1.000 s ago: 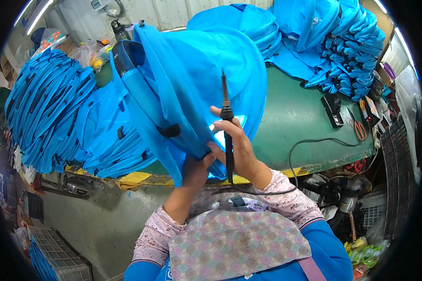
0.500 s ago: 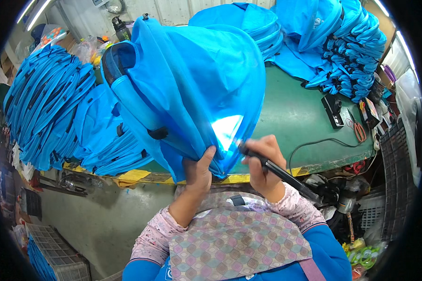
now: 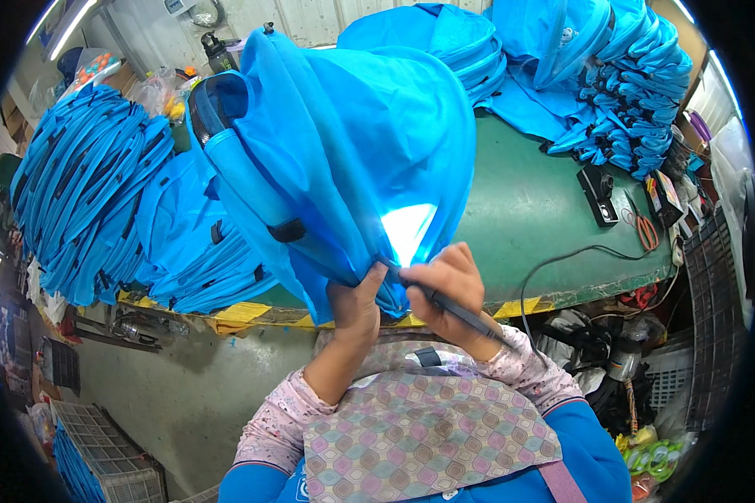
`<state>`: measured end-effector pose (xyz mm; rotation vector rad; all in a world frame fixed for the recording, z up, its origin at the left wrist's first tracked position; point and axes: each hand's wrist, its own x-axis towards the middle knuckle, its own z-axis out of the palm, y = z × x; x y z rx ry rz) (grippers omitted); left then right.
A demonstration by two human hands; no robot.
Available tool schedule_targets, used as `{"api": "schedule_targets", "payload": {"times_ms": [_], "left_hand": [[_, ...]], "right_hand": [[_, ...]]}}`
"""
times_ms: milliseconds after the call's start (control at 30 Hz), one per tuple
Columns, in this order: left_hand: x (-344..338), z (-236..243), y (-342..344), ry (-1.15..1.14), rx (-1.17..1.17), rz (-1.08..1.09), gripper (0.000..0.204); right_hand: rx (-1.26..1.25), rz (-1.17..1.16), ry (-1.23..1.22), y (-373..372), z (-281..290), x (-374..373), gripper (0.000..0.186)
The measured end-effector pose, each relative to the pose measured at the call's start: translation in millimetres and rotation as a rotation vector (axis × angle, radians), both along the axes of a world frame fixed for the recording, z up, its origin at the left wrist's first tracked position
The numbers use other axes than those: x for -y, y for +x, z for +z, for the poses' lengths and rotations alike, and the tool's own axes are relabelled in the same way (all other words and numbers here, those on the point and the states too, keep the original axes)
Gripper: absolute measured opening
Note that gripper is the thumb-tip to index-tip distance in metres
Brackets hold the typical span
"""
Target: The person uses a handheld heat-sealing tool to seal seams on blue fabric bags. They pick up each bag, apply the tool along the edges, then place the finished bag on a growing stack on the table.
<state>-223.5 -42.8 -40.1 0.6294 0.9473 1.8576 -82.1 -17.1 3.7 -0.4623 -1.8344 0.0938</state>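
A large blue fabric piece (image 3: 327,151) with hooped edges, a dark mesh strip and a black tab stands upright before me, a bright patch low on its right. My left hand (image 3: 356,306) grips its lower edge, thumb up against the folds. My right hand (image 3: 449,289) is closed on a black-handled, soldering-iron-like tool (image 3: 461,314), whose tip end meets the fabric just right of my left thumb; the tip itself is hidden. A black cord (image 3: 562,256) runs from the tool over the green table (image 3: 528,193).
Stacked blue hooped pieces (image 3: 84,193) lie left, more piles (image 3: 625,101) at back right. A black bottle (image 3: 218,54) stands behind. At right are a black box (image 3: 596,193) and orange scissors (image 3: 646,230). Grey crates (image 3: 101,448) and clutter are below the table's taped front edge.
My right hand has swung the tool down from upright to slanting, its tip end now at the fabric beside my left thumb. The fabric has tilted slightly, and the bright patch shows more.
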Motion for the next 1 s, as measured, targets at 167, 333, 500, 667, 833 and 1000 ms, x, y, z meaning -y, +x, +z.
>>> {"api": "schedule_targets", "payload": {"times_ms": [167, 333, 500, 667, 833, 1000], "left_hand": [[4, 6, -4, -0.039, -0.005, -0.029, 0.041], [20, 19, -15, -0.034, 0.149, -0.140, 0.038], [59, 71, -84, -0.455, -1.174, -0.809, 0.050], [57, 186, -116, -0.069, -0.848, -0.296, 0.066], [-54, 211, -168, -0.159, -1.079, 0.161, 0.060], [-45, 267, -157, 0.524, -1.484, 0.241, 0.050]], "right_hand": [[-0.159, 0.089, -0.268, 16, 1, 0, 0.020], [-0.187, -0.408, 0.087, 16, -3, -53, 0.035], [-0.328, -0.309, -0.098, -17, 16, -97, 0.044], [-0.285, -0.214, 0.055, -28, 35, -85, 0.041], [-0.293, -0.187, 0.086, -35, 43, -71, 0.043], [-0.212, -0.344, 0.282, 8, 66, -50, 0.049]]}}
